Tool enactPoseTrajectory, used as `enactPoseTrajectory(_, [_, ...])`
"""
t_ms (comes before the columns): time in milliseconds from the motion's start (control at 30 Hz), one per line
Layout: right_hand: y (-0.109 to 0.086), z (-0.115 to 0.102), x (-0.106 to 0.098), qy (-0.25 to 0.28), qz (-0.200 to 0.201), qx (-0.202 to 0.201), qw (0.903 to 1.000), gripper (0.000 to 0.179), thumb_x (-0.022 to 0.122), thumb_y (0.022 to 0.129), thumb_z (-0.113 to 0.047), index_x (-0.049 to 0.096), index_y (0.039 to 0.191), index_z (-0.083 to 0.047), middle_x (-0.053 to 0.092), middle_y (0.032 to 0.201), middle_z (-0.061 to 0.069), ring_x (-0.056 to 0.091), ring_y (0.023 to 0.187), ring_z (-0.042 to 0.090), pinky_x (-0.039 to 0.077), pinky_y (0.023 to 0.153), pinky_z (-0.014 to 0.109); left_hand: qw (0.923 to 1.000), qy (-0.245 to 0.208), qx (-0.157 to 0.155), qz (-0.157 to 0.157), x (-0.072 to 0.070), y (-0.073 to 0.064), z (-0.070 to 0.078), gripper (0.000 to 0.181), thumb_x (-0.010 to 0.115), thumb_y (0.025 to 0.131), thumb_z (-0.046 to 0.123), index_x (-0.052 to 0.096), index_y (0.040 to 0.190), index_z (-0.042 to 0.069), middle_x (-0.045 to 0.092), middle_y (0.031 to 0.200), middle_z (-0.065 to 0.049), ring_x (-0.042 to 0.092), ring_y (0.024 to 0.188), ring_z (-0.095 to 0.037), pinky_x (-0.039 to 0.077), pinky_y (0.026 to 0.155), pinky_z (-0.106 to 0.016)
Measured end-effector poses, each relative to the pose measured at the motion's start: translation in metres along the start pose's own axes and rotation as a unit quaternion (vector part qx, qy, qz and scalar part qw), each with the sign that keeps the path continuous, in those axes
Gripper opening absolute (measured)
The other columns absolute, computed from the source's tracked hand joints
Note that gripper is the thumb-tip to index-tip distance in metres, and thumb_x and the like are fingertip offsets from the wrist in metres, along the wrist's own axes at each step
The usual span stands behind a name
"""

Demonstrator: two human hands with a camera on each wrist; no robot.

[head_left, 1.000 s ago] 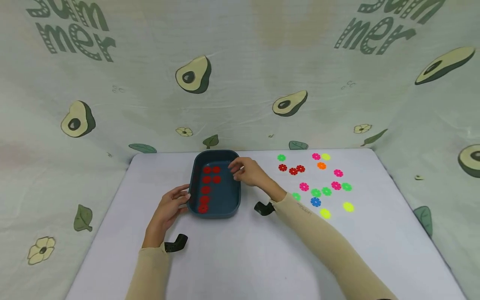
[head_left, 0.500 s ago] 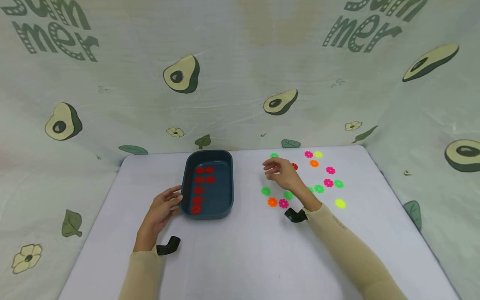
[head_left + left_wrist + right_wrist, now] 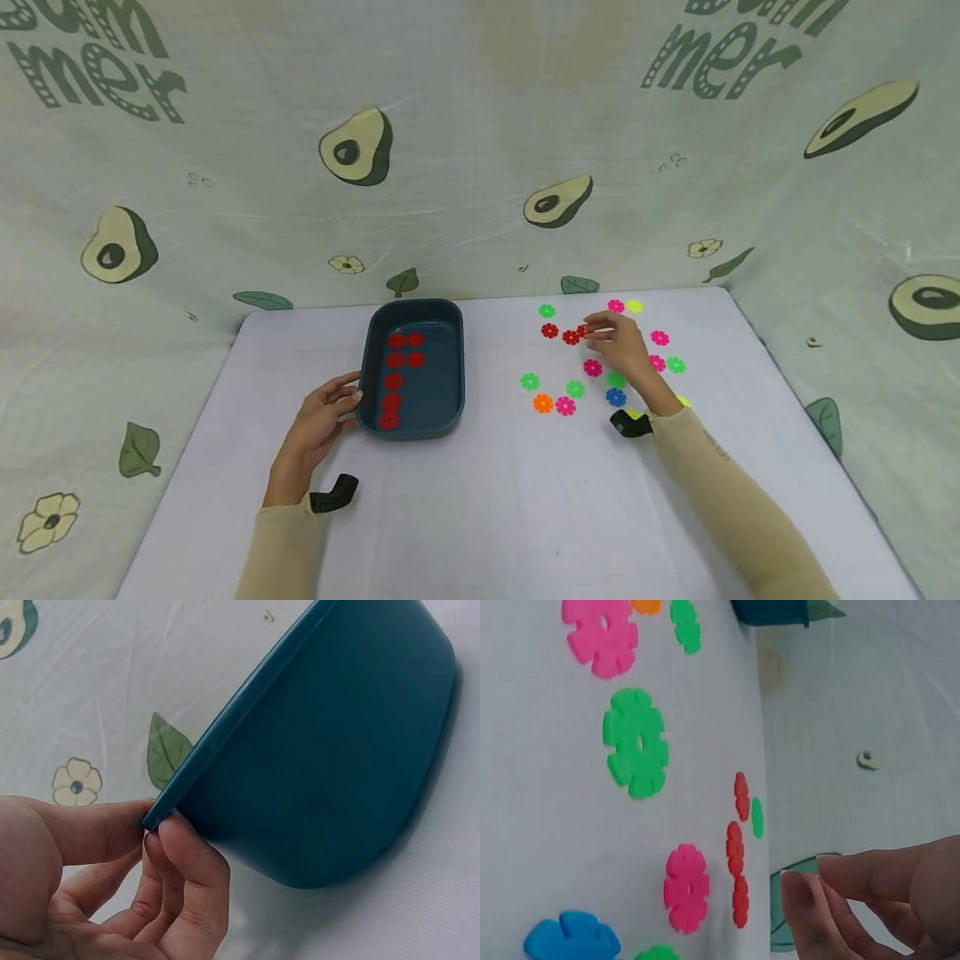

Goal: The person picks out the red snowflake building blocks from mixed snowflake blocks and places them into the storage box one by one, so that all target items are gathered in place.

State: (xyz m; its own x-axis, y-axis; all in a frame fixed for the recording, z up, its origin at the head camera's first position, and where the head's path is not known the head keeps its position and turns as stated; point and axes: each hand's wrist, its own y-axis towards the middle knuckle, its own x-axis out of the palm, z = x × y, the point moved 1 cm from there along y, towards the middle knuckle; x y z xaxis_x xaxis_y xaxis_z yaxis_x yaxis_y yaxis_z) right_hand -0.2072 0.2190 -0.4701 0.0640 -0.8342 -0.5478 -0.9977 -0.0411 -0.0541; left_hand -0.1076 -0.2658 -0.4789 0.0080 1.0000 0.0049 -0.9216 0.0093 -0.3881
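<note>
A dark blue tray [image 3: 462, 367] stands on the left half of the table, with several red flower-shaped plastic discs [image 3: 393, 381] lying inside. My left hand [image 3: 315, 429] pinches its left rim between thumb and fingers; the left wrist view shows the tray's outer wall [image 3: 315, 765] close up. Over on the right, my right hand [image 3: 618, 343] hovers at a short row of red discs [image 3: 571, 337], partly covering the rightmost one. Between its thumb and bent index finger [image 3: 802, 900], nothing shows in the right wrist view. The red discs [image 3: 735, 847] lie beyond the fingertips, apart from them.
Other flower discs lie scattered around the right hand: a blue one [image 3: 616, 397], an orange one [image 3: 543, 403], several green [image 3: 575, 389], pink [image 3: 592, 367] and yellow ones. A patterned cloth [image 3: 465, 208] hangs behind the white table [image 3: 480, 517].
My right hand has moved right, from over the tray to the red discs on the table. The left hand has stayed on the tray's rim. The head view has shifted slightly.
</note>
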Motion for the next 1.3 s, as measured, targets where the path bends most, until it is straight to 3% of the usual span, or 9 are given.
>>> enactPoseTrajectory(267, [0.012,0.019,-0.005,-0.007,0.008,0.027,0.9996,0.039,0.064,0.102,0.003,0.058,0.14,0.008,0.058,0.141,0.031,0.061,0.127,0.047,0.051,0.109,0.055,1.0,0.001,0.006,0.001,0.0,-0.001,0.0,0.056,0.055,0.11,0.006,0.036,0.162,-0.001,0.058,0.112,0.005,0.059,0.093,-0.004,0.056,0.076,-0.024])
enactPoseTrajectory(567, [0.027,0.028,-0.001,-0.021,0.001,0.043,0.9989,0.041,0.066,0.1,0.004,0.058,0.139,0.009,0.058,0.14,0.031,0.061,0.125,0.046,0.051,0.109,0.054,1.0,-0.005,0.004,0.003,0.001,0.0,0.0,0.056,0.056,0.109,0.005,0.036,0.161,-0.001,0.058,0.112,0.005,0.06,0.092,-0.004,0.056,0.075,-0.024])
enactPoseTrajectory(967, [0.041,0.018,0.007,-0.081,0.017,0.082,0.9932,0.037,0.074,0.097,-0.006,0.063,0.131,0.007,0.063,0.129,0.028,0.06,0.115,0.042,0.053,0.1,0.051,1.0,0.002,0.002,0.0,-0.001,-0.001,0.0,0.056,0.056,0.11,0.007,0.036,0.162,0.0,0.056,0.115,0.003,0.059,0.091,-0.005,0.055,0.075,-0.024])
enactPoseTrajectory(1300, [0.046,0.023,0.007,-0.095,0.011,0.101,0.9903,0.037,0.075,0.098,-0.008,0.064,0.132,0.004,0.065,0.128,0.026,0.06,0.112,0.04,0.051,0.098,0.05,1.0,-0.003,0.004,0.002,0.0,-0.001,0.001,0.056,0.056,0.11,0.007,0.037,0.161,0.0,0.057,0.113,0.005,0.06,0.091,-0.004,0.056,0.075,-0.024])
